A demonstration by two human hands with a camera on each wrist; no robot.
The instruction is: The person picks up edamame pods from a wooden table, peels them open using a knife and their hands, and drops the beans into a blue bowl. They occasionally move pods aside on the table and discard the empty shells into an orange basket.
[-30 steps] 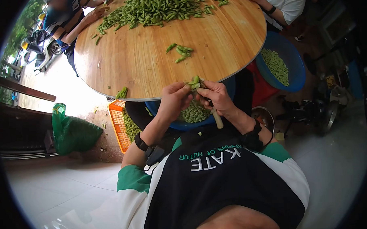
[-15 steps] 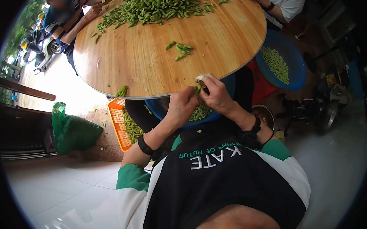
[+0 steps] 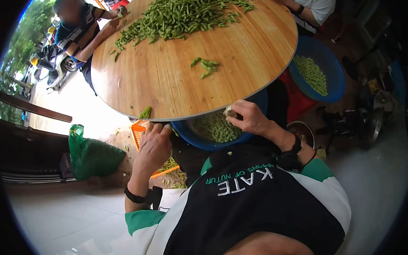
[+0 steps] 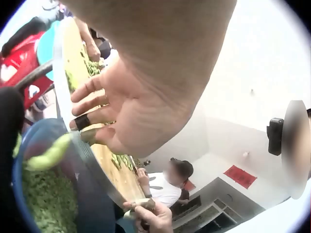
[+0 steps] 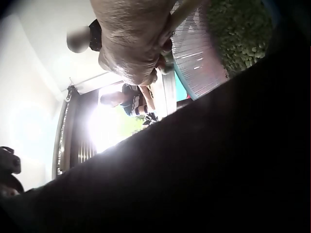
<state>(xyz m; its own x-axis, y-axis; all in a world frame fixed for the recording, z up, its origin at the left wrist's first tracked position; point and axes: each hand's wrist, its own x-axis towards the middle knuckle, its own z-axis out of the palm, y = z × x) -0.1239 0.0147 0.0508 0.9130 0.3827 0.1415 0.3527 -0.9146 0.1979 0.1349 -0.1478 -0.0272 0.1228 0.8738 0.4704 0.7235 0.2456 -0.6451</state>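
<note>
Left hand (image 3: pixel 153 145) swung outward, green pod (image 4: pixel 51 154) nearby, right hand (image 3: pixel 250 118) gripping handle (image 5: pixel 187 12)

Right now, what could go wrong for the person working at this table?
The left hand looks close to loose pods at the edge of the table and might brush them off. In the left wrist view, a blurred pod shows near the fingers, against the blue tub; it could perhaps drop among the beans.
</note>
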